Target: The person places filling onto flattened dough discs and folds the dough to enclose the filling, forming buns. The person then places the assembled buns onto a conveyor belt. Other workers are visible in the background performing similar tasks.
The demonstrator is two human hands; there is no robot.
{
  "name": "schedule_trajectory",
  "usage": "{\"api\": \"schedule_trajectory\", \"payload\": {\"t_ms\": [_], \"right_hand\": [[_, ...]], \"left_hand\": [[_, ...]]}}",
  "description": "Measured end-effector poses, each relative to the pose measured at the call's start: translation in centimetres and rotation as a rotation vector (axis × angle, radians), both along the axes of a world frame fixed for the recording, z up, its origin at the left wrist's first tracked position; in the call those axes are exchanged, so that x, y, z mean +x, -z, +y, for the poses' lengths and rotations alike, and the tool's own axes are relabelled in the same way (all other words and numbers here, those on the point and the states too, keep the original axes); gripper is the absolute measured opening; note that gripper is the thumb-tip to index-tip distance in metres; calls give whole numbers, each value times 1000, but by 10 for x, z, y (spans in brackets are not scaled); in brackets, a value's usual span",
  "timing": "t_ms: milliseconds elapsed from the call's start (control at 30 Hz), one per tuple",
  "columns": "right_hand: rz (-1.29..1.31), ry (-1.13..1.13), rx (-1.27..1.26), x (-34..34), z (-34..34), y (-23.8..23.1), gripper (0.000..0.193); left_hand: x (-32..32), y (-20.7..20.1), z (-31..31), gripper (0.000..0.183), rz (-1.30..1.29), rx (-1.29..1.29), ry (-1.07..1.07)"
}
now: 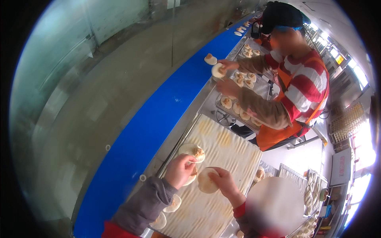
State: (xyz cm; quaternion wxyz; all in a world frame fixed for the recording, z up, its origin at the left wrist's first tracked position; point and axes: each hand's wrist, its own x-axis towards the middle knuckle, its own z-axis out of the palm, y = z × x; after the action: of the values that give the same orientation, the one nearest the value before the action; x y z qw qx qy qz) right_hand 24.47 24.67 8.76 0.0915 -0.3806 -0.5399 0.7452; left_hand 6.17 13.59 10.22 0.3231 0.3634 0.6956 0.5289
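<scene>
My left hand (179,171) has its fingers pinched at the lower edge of a pale dough round (186,150) with brown crumbly filling, over the left side of a cloth-lined tray (214,146). My right hand (227,183) grips another flat dough round (206,182) by its right edge, just right of the left hand. No filling shows on its visible face. Partly behind my left hand lies another filled round (191,177). Farther down the tray's left edge are two more rounds, one a filled dough round (173,203) and one a pale round (159,221).
A blue conveyor belt (158,115) runs along the left. Ahead on the right, a co-worker (297,79) handles dough rounds above trays of filled rounds (242,111). A blurred pale round shape (276,204) covers part of my right forearm. More dough trays (293,174) stand at right.
</scene>
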Motion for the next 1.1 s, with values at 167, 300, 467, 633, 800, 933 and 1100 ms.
{"api": "schedule_trajectory", "payload": {"t_ms": [167, 300, 467, 633, 800, 933, 1100], "right_hand": [[324, 331, -530, -14, -19, 6, 35], [490, 266, -466, -30, -30, -5, 40], [364, 160, -248, -61, 32, -3, 42], [279, 66, 158, -115, 111, 67, 39], [-286, 55, 1408, -110, 114, 75, 42], [-127, 53, 1306, -72, 36, 31, 12], [-58, -526, 963, -37, -103, 10, 41]], "left_hand": [[22, -19, 19, 32, 495, 352, 32], [33, -24, 20, 50, 289, 326, 179], [-36, -20, -6, 46, 173, 424, 28], [-93, 1, -119, 20, -166, 91, -193], [-68, 13, -218, 17, -109, -246, -183], [-17, 10, -251, 24, 11, -365, -74], [25, 8, -247, 48, 165, -382, -71]]}}
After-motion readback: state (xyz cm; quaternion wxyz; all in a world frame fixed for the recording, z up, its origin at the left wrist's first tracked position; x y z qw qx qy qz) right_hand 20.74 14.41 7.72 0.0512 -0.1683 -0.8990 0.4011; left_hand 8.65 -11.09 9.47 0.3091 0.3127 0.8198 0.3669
